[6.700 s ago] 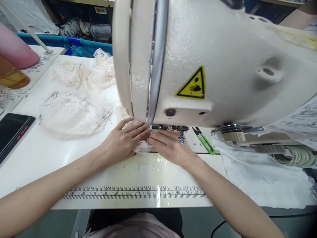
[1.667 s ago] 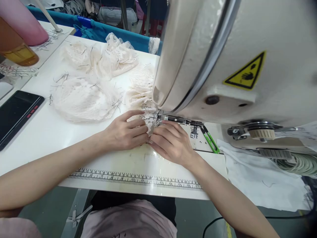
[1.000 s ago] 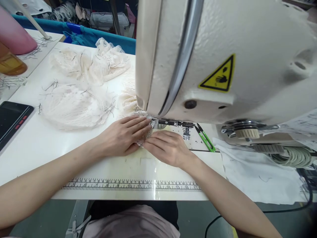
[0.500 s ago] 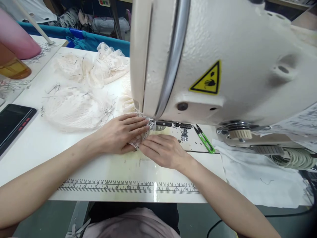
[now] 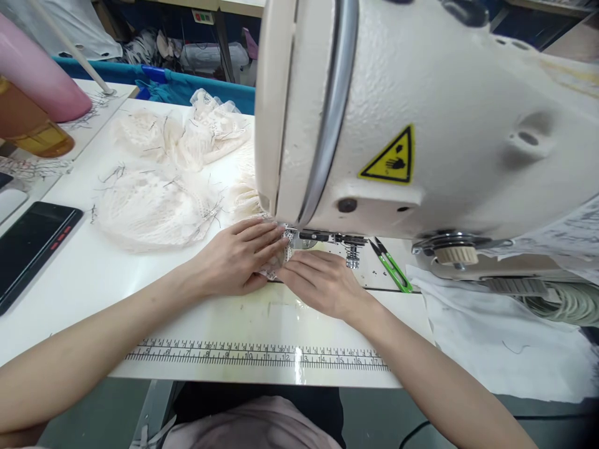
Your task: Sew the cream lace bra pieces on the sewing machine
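White table (image 5: pixel 79 280) fills the lower frame; at its centre your left hand (image 5: pixel 236 259) and right hand (image 5: pixel 322 284) lie flat, fingers extended, pinning the lace piece (image 5: pixel 281 262) beneath the sewing machine (image 5: pixel 444 93). The needle seems hidden; fingertips (image 5: pixel 276 232) this close could get pricked if the lace slips.

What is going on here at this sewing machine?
A person sits at a cream sewing machine. The left hand and the right hand both press a small lace piece flat on the white table, just below the machine's head. More lace pieces lie to the left. Green snips lie untouched on the right.
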Demonstrator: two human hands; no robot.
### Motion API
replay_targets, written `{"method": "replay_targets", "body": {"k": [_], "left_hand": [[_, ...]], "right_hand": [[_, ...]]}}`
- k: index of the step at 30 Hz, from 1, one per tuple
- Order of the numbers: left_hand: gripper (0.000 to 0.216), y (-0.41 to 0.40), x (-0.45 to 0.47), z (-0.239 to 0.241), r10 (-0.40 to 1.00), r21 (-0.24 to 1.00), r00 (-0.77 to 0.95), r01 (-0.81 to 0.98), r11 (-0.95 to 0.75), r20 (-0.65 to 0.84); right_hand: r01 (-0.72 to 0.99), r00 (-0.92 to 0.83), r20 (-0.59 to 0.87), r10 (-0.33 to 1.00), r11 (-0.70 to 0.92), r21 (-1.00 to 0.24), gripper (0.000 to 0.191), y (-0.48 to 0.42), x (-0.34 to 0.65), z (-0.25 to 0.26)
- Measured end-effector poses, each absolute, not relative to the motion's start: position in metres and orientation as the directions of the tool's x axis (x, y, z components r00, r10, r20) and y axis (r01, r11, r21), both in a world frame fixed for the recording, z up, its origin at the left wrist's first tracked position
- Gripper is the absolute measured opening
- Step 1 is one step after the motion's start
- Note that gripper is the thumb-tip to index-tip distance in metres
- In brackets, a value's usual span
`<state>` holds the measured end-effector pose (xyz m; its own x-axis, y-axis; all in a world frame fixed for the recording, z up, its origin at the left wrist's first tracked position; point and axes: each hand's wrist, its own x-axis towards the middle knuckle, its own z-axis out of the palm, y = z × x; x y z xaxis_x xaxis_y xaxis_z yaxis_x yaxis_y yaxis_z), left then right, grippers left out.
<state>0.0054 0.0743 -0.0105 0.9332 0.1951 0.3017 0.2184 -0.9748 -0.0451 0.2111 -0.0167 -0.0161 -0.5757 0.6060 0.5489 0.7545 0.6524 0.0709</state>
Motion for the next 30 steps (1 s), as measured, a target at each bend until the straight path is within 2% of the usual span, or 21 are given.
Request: {"method": "replay_targets", "body": {"k": [8,16,21,27,30], "left_hand": [[0.046,0.07,0.009,-0.01,0.206,-0.087,0.919,0.248,-0.965,0.336],[0.045,0.068,0.012,-0.011,0.213,-0.107,0.918,0.261,-0.959,0.335],[0.044,0.067,0.013,-0.012,0.217,-0.111,0.915,0.268,-0.957,0.339],[0.047,0.068,0.011,-0.014,0.223,-0.122,0.915,0.277,-0.953,0.335],[0.036,0.068,0.011,-0.014,0.151,-0.129,0.897,0.222,-0.966,0.414]], "right_hand": [[0.797,-0.517,0.459,0.722,0.602,-0.049,0.022,-0.021,0.222,-0.023],[0.823,-0.522,0.432,0.735,0.567,0.031,0.023,-0.018,0.227,-0.017],[0.834,-0.538,0.441,0.719,0.53,0.153,0.015,-0.018,0.23,-0.01],[0.868,-0.483,0.5,0.718,0.469,0.166,0.01,-0.018,0.231,-0.011],[0.863,-0.492,0.492,0.718,0.476,0.169,0.009,-0.018,0.231,-0.01]]}}
